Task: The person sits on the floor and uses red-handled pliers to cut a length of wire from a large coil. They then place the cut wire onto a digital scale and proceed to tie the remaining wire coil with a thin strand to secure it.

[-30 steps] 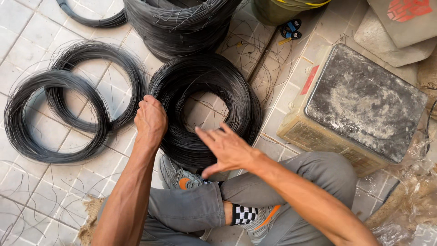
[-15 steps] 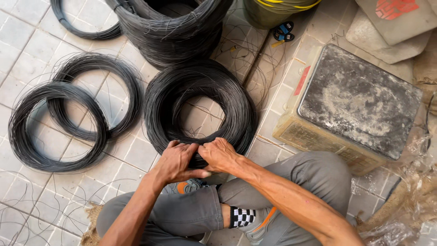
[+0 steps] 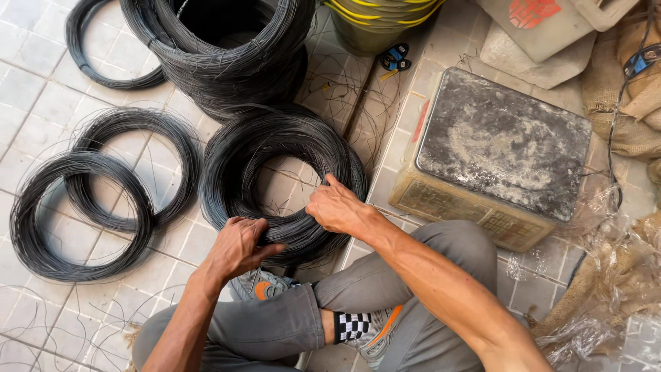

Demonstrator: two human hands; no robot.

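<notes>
A coil of thin black wire [image 3: 237,162] lies on the tiled floor in front of my folded legs. My left hand [image 3: 239,246] grips the near rim of this coil, fingers curled over the strands. My right hand [image 3: 335,205] rests on the near right part of the same rim, pinching strands with thumb raised. Both hands are close together on the coil's near edge.
Two smaller wire coils [image 3: 82,207] lie overlapping at the left. A tall stack of wire coils [image 3: 227,48] stands behind, with another loop [image 3: 103,65] beside it. A weighing scale with a grey metal top [image 3: 502,148] sits at the right. Sacks and plastic [image 3: 620,89] crowd the right edge.
My left hand came down from the coil's left side to its near rim. My right hand moved from open air onto the coil. The hands have since spread slightly apart along the rim.
</notes>
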